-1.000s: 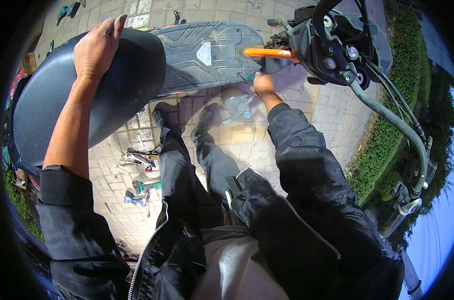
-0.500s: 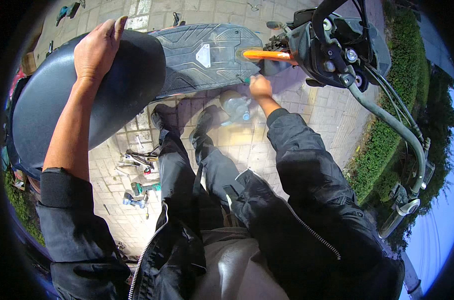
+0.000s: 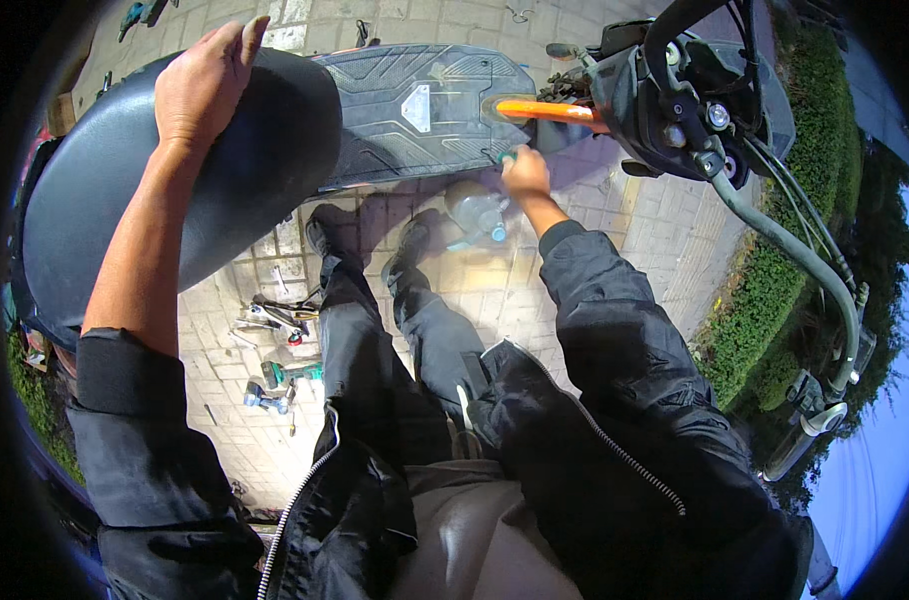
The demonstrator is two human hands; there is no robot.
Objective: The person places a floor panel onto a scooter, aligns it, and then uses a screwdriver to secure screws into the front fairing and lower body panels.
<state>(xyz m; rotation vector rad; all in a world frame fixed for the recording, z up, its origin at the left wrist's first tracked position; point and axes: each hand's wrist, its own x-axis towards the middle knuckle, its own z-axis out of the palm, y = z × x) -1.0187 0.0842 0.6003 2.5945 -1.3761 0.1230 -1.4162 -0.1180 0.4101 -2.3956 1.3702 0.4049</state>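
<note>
A scooter stands across the upper part of the head view, with its black seat (image 3: 95,200) at the left and its grey ribbed footboard (image 3: 375,110) in the middle. Across the seat's far side rests my left hand (image 3: 203,90), open and gripping nothing, with the thumb stuck out; the other fingers are partly hidden. My right hand (image 3: 528,175) is closed round a small green-handled tool (image 3: 509,157) at the near edge of the footboard, close to the orange front tube (image 3: 550,112). The tool's tip cannot be made out.
A clear plastic jug (image 3: 478,213) with a blue cap is on the paving by my feet. Pliers and wrenches (image 3: 275,315), a green power tool (image 3: 290,373) and a blue one (image 3: 265,398) lie nearer. Handlebars (image 3: 825,270) reach down the right side, before a hedge (image 3: 765,310).
The scooter appears shifted slightly rightward as the view moves. My left hand stays on the seat and my right hand keeps the green-handled tool at the footboard's edge.
</note>
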